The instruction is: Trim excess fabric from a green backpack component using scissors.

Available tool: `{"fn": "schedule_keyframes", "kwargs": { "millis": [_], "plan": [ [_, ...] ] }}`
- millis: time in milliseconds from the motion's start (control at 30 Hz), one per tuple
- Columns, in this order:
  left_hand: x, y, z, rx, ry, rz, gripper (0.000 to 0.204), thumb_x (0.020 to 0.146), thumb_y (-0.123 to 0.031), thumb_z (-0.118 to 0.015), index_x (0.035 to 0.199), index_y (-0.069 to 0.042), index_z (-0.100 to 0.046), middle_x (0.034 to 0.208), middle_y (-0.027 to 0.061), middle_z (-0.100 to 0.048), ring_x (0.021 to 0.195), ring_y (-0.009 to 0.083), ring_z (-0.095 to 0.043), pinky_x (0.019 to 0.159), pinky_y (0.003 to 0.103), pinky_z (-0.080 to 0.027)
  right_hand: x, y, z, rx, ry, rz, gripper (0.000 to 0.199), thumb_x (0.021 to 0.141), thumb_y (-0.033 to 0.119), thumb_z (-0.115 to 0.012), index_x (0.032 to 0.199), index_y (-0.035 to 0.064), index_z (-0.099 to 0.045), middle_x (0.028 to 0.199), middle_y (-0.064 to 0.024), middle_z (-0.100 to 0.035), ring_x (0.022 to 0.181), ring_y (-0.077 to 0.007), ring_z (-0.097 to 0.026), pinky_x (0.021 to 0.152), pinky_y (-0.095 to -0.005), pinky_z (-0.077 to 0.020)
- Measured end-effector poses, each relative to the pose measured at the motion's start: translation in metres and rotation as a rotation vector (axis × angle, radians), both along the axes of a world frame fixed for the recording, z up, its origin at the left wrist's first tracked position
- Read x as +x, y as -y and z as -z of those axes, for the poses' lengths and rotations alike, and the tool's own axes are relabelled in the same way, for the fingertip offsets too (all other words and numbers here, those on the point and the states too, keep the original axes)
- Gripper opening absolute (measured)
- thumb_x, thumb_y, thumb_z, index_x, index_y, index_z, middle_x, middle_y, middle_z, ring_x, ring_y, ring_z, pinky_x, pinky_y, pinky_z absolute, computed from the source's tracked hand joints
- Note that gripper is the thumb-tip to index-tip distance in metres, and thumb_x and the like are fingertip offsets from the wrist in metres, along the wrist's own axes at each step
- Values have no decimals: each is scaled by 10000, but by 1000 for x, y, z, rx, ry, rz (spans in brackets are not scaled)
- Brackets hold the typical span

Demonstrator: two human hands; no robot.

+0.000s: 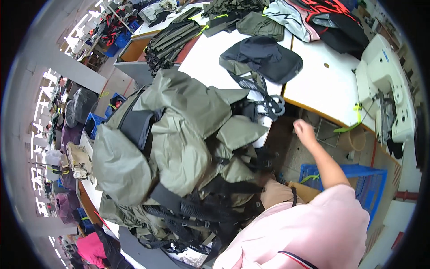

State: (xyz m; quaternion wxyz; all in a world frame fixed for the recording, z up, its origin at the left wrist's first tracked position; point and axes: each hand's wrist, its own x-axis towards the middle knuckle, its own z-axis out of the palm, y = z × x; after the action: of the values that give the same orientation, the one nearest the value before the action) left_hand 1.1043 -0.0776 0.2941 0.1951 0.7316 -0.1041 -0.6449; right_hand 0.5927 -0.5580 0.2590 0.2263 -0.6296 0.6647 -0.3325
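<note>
- Workshop with sewing stations; white tabletop [313,92] with a brown edge runs across the upper middle to the right.
- Large heap of olive-green coated-fabric bags [179,148], rumpled, fills the centre-left, at the person's left side and partly over the white tabletop.
- Black webbing and mesh straps [177,201] hang and tangle along the heap's lower side; dark navy fabric panel [135,127] sits among the green folds.
- Right hand [304,131]: bare, raised just off the tabletop's near edge, right of the heap. Fingers curled in and pressed together, loose fist; too small to tell if they pinch anything.
- Nearest to it: grey ring-shaped loop [280,106] by mesh straps at the table edge, apart from the hand.
- Left hand: out of sight; cannot tell its fingers or what it touches.
- Dark navy folded fabric piece [264,56] lies flat on the tabletop, beyond the heap.
- Farther back: bundled dark olive fabric strips [172,42].
- Right: cream sewing machine [394,89], yellow-green strip [349,127] near it, blue plastic crate [378,184] below.
- Lower left: co-worker in bright pink top [92,249].
</note>
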Motion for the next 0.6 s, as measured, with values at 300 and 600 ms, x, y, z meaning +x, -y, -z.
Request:
{"fn": "schedule_keyframes", "kwargs": {
  "millis": [300, 600],
  "plan": [
    [-102, -70, -13, 337, -185, -592, 639, 855, -291, -704, 1378, -95, -393, 1238, 137, -561, 1015, 253, -601, 756, 478, -529, 23, 174, -20, 160, -559, -435, 162, 768, 22, -554, 874, 29, -675, 894, -203, -660, 875, -381, -636, 774, -450, -515],
    [-174, -40, -60, -388, 225, -612, 277, 814, -236, -693, 1004, -52, -613, 801, 28, -646, 598, 131, -583, 475, 217, -384, 7, 187, 4, -124, -721, -813, 386, 757, 25, -559, 1141, -15, -576, 1028, -243, -588, 991, -420, -562, 865, -468, -467]
  ]
}}
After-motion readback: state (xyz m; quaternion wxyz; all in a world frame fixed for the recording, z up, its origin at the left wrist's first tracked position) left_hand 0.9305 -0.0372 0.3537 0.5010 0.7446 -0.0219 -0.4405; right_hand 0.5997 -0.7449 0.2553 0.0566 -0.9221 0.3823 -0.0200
